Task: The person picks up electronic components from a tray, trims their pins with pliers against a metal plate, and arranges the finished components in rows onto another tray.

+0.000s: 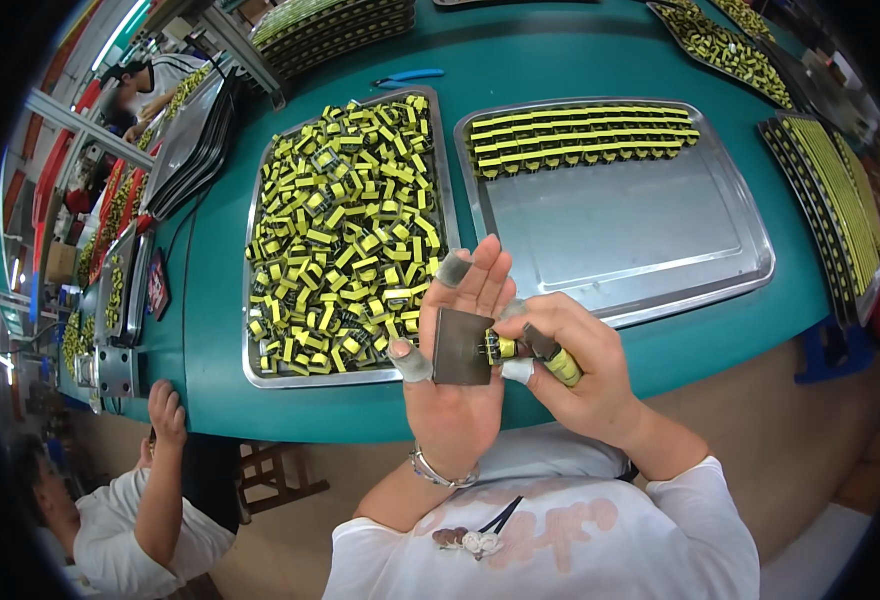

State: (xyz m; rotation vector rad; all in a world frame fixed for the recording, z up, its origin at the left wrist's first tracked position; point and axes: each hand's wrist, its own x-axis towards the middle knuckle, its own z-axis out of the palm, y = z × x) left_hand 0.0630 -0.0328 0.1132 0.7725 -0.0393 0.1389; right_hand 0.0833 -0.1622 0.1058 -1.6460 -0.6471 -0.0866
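My left hand [458, 420] is palm up with its fingers stretched out, grey covers on its thumb and one finger. It supports a dark, flat square plate [462, 346] on the palm. My right hand [600, 365] pinches a small yellow-and-black transformer [505, 347], its metal pins pointing at the plate's right edge; whether they touch it I cannot tell. A second yellow-wrapped transformer [563, 368] is tucked in the same hand's fingers. White wrapping shows on a right fingertip.
Beyond my hands, a metal tray [251, 330] holds a heap of loose transformers. The metal tray [630, 230] to its right has several neat rows at its far side. Blue-handled pliers [408, 77] lie behind. Stacked filled trays [830, 215] stand far right; another person [160, 510] sits at left.
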